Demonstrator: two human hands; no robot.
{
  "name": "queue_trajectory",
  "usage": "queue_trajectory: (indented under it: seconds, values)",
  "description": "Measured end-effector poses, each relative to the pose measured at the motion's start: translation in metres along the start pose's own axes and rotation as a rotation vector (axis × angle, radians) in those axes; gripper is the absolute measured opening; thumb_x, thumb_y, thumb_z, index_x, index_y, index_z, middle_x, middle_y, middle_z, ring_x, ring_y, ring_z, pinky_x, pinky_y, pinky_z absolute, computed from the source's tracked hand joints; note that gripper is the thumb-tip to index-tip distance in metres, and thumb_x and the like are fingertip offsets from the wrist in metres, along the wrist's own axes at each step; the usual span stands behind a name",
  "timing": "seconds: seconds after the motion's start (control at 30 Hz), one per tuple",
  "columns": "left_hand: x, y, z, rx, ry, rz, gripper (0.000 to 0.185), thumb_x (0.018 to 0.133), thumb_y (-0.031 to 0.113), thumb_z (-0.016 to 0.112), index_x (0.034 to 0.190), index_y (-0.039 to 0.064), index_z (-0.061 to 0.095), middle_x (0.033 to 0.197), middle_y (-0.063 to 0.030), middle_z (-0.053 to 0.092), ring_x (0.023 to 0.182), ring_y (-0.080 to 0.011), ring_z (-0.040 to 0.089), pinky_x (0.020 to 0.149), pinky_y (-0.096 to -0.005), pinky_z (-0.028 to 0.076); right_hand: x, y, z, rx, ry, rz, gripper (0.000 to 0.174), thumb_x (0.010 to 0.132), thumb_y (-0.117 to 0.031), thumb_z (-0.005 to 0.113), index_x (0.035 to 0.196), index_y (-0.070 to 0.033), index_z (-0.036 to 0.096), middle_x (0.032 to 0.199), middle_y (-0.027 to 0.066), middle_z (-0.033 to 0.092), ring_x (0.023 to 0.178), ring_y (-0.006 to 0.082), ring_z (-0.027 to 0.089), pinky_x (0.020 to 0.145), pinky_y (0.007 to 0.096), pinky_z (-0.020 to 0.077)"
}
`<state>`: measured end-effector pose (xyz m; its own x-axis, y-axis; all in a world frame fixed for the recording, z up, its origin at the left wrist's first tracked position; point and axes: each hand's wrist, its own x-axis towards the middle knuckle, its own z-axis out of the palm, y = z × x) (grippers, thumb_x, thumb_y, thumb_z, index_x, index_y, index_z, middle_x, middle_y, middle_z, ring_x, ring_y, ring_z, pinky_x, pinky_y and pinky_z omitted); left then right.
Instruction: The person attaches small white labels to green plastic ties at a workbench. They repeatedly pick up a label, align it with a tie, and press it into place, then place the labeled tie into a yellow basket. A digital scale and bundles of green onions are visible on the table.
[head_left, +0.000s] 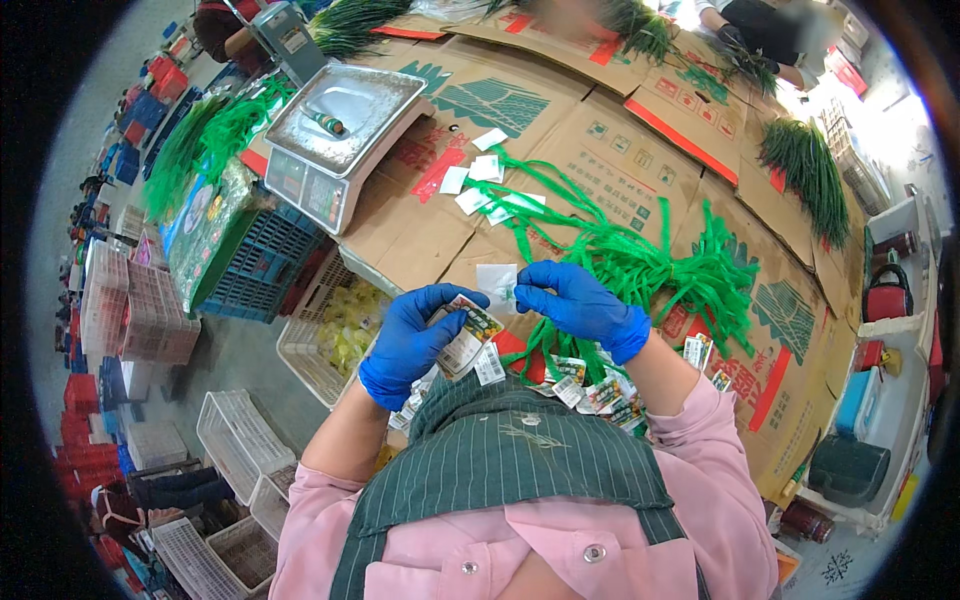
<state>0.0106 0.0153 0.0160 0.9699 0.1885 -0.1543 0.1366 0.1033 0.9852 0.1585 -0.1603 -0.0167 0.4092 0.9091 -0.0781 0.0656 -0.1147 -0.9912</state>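
My left hand (416, 334), in a blue glove, holds a small stack of printed labels (459, 351) with pictures of produce and a barcode. Between the fingertips of my gloved right hand (581, 306) is a white tag (495, 283), with a bit of green showing by it. A tied bundle of green mesh net sleeves (637, 259) lies on the cardboard just beyond this hand. White tags (487, 169) sit at the far ends of several sleeves. Nearer my apron (525, 457), more printed labels (592, 390) hang at other sleeve ends, partly hidden by my right arm.
Flattened cardboard (585, 142) covers the table. A weighing scale (345, 135) with a small roll (328, 122) on its pan stands back left. Green onion-like bunches (806, 176) lie right. A crate (319, 330) of yellowish contents is left. Another person's gloved hands (739, 49) handle greens.
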Motion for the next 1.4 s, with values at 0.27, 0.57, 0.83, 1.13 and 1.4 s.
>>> queue_trajectory:
  seconds: [0.27,0.57,0.83,1.13,1.4]
  values:
    - [-0.006,-0.015,0.000,-0.033,0.049,-0.036,0.017,0.081,0.002,0.058,0.097,-0.002,0.060,0.097,-0.0098,0.064,0.089,-0.0133,0.059,0.083,-0.0273,0.046,-0.001,0.003,0.005,-0.143,0.081,-0.129,0.018,0.085,-0.015,0.058,0.097,-0.001,0.061,0.082,0.0062,0.064,0.076,0.0119,0.058,0.071,0.0282,0.0462]
    - [-0.013,-0.007,-0.003,0.161,0.189,-0.153,0.014,0.073,0.009,0.072,0.065,0.004,0.062,0.060,0.0024,0.056,0.055,-0.0039,0.047,0.048,-0.0211,0.037,-0.001,0.001,0.005,-0.138,-0.003,-0.038,0.021,0.084,-0.013,0.058,0.101,-0.001,0.062,0.086,0.0087,0.065,0.078,0.0132,0.059,0.072,0.0291,0.0466]
    - [-0.006,0.000,-0.001,0.387,0.174,-0.049,0.022,0.071,0.015,0.076,0.060,0.005,0.060,0.055,0.0049,0.048,0.052,-0.0026,0.041,0.045,-0.0219,0.032,-0.003,-0.008,0.009,-0.120,-0.095,0.006,0.018,0.083,-0.010,0.055,0.097,0.000,0.062,0.083,0.0083,0.065,0.077,0.0133,0.060,0.072,0.0286,0.0475]
    - [-0.002,-0.001,0.000,0.312,0.134,-0.161,0.020,0.070,0.016,0.076,0.064,0.004,0.062,0.057,0.0048,0.051,0.053,-0.0026,0.043,0.045,-0.0212,0.033,-0.009,-0.013,0.011,-0.032,-0.098,0.013,0.026,0.081,-0.018,0.062,0.099,0.000,0.061,0.084,0.0105,0.064,0.073,0.0123,0.055,0.070,0.0286,0.0455]
    - [-0.001,-0.010,-0.018,0.230,-0.168,-0.083,0.027,0.069,0.017,0.076,0.086,0.001,0.063,0.076,-0.0011,0.061,0.072,-0.0067,0.055,0.066,-0.0227,0.046,-0.007,-0.004,0.002,-0.108,-0.125,0.092,0.024,0.078,-0.022,0.066,0.089,0.000,0.064,0.074,0.0055,0.062,0.070,0.0093,0.053,0.065,0.0263,0.0438]
